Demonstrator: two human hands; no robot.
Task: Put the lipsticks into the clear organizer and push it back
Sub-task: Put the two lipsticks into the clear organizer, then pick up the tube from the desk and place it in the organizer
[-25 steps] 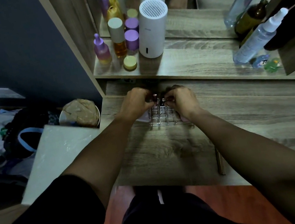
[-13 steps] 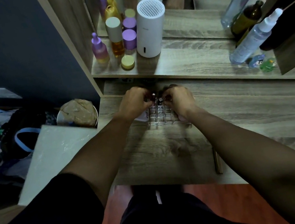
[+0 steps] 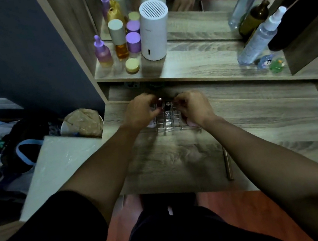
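Note:
A clear organizer [image 3: 170, 124] with a grid of small cells sits on the wooden desk [image 3: 182, 158], between my two hands. My left hand [image 3: 142, 112] curls over its left side, fingers closed around a dark red lipstick [image 3: 159, 102] standing upright at the back left cells. My right hand [image 3: 193, 108] curls over the right side with fingertips pinched near the back cells; what it holds is hidden. Another dark lipstick [image 3: 167, 106] stands in a back middle cell. The front cells look bare.
A raised shelf [image 3: 197, 64] behind carries purple and amber bottles [image 3: 119, 44], a white cylinder [image 3: 154, 32], spray bottles [image 3: 256, 39] and a mirror. A thin pencil [image 3: 227, 163] lies near the desk's front edge. A bin and bags sit on the floor to the left.
Both hands stay over the organizer's back cells with only small finger shifts. A lipstick now stands visible between them at the back left.

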